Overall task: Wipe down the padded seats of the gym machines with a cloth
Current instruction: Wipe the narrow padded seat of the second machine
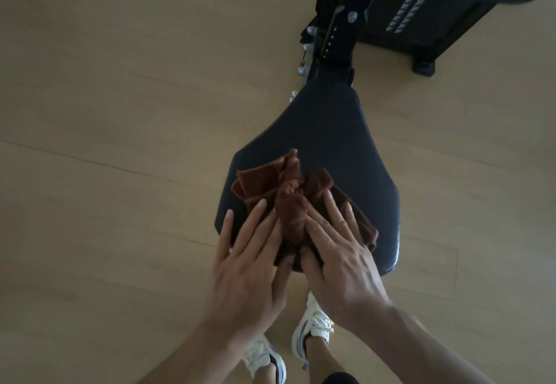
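Observation:
A black padded seat [328,131] of a gym machine fills the middle of the view, narrowing toward the far end. On its near half lies a crumpled brown cloth [288,191]. My left hand [249,260] presses on the cloth's left side with straight, spread fingers. My right hand [340,260] presses on the cloth's right side, fingers also straight. A raised fold of cloth stands bunched between the two hands. The near part of the cloth is hidden under my palms.
The seat's black post and adjustment rail [337,34] run to the machine's base [433,13] at the top right. Light wooden floor [105,112] surrounds the seat. My feet in white sneakers [313,326] stand just below the seat's near edge.

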Demonstrator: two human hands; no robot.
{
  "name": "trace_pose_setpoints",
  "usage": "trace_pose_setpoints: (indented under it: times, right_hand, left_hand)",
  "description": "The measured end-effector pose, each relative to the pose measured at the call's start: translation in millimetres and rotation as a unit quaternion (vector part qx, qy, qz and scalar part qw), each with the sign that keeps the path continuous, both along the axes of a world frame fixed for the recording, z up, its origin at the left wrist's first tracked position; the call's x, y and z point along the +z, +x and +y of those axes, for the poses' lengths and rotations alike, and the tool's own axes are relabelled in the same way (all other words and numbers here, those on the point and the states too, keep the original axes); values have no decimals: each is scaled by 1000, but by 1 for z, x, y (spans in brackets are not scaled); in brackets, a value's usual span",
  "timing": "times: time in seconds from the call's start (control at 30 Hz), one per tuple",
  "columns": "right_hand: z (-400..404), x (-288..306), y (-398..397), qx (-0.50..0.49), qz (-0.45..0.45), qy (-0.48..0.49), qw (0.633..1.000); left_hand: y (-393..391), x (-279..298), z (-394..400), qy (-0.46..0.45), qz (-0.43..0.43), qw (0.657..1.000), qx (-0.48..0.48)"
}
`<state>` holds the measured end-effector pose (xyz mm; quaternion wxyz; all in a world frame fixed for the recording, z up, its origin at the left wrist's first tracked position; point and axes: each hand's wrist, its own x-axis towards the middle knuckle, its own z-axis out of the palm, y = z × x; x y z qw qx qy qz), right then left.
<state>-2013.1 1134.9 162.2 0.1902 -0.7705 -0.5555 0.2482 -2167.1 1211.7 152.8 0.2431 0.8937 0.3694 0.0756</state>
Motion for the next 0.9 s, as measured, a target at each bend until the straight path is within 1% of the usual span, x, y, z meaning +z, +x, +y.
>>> trace_pose_setpoints:
  times: [0.1, 0.17, 0.23, 0.3, 0.47, 0.53, 0.6, 0.7, 0.9]
  right_hand:
    - [39, -3, 8, 49, -18, -37, 998]
    - [62, -4, 14, 60, -32, -47, 997]
    - [83, -6, 21, 56, -34, -44, 997]
    - [99, -9, 33, 49, -31, -38, 998]
    - [130, -19, 71, 36, -38, -20, 998]
    - [139, -24, 87, 35, -52, -12, 998]
    - [146, -28, 100, 31, -63, -16, 997]
    - [154, -33, 116, 30, -66, -20, 997]
    - [176, -36, 142, 3, -20, -9, 1000]
  left_hand:
    - [7, 2, 17, -13, 23, 998, 65]
    - [17, 4, 32, -19, 47, 995, 85]
    - [29, 7, 51, -23, 61, 995, 80]
    - [44, 12, 74, -34, 74, 995, 55]
    - [81, 5, 125, -98, 111, 989, 10]
    - [100, 4, 131, -100, 129, 987, 10]
    - [119, 3, 133, -88, 165, 982, 17]
    - [143, 3, 135, -85, 201, 975, 39]
    - [172, 0, 149, -87, 191, 977, 38]
